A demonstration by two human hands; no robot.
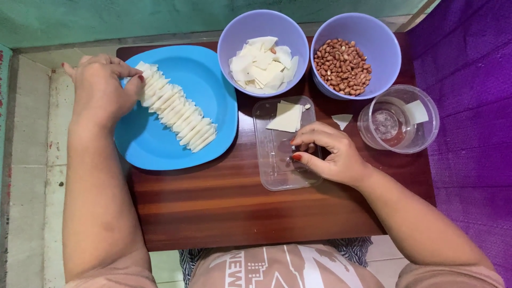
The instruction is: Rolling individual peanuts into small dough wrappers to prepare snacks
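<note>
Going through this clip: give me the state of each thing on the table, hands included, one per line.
Left hand: fingertips on the rolled wrappers, a row on the blue plate.
Right hand: resting in the clear tray.
Flat wrapper: unrolled, in the tray.
Wrapper bowl: part full.
Peanut bowl: part full.
Clear cup: little liquid.

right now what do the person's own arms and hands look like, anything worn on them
Both arms are bare from wrist to above the elbow, with short pinkish-beige sleeves at the frame's bottom. The left hand and right hand have red-painted nails. No rings, watch, bracelets or gloves show.
</note>
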